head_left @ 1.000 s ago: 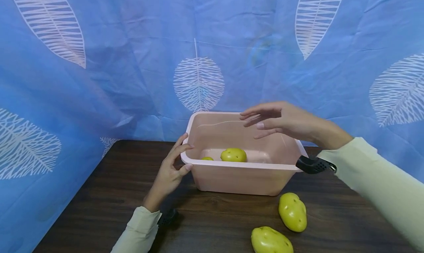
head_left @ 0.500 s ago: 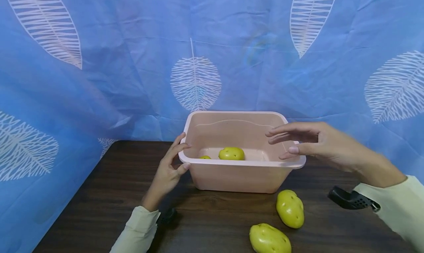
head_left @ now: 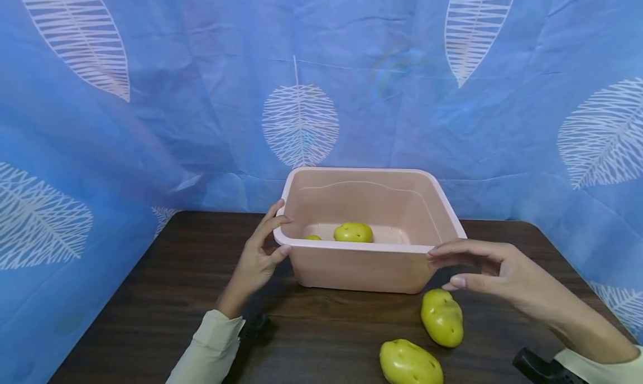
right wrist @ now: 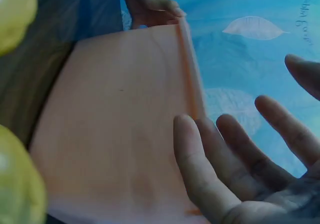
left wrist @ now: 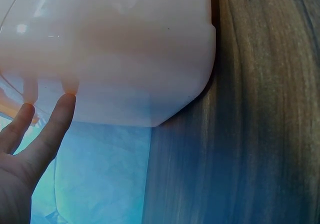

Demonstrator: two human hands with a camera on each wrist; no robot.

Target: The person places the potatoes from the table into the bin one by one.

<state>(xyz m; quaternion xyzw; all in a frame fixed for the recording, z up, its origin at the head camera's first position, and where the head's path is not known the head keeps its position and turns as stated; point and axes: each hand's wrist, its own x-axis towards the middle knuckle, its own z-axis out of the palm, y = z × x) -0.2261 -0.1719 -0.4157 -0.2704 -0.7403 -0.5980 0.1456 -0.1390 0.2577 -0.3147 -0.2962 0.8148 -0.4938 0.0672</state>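
Observation:
A pink plastic tub (head_left: 359, 267) stands on the dark wooden table, with one yellow-green potato (head_left: 354, 233) and part of another potato (head_left: 313, 238) visible inside. My left hand (head_left: 256, 267) holds the tub's left rim near its front corner; in the left wrist view two fingers (left wrist: 55, 124) touch the outer wall. Off the tub's front right corner hovers my right hand (head_left: 489, 267), fingers loosely bent with nothing in them. Just below it on the table lies a potato (head_left: 442, 318). Nearer the front edge of view is another potato (head_left: 411, 363).
Behind the table (head_left: 150, 311) hangs a blue cloth (head_left: 211, 105) with white leaf prints, close to the tub's back. Black wrist devices sit at both cuffs, the right one (head_left: 545, 367) near the lower right.
My right hand has drawn back from over the tub, moving right and down towards the potatoes on the table. The left hand stays on the rim.

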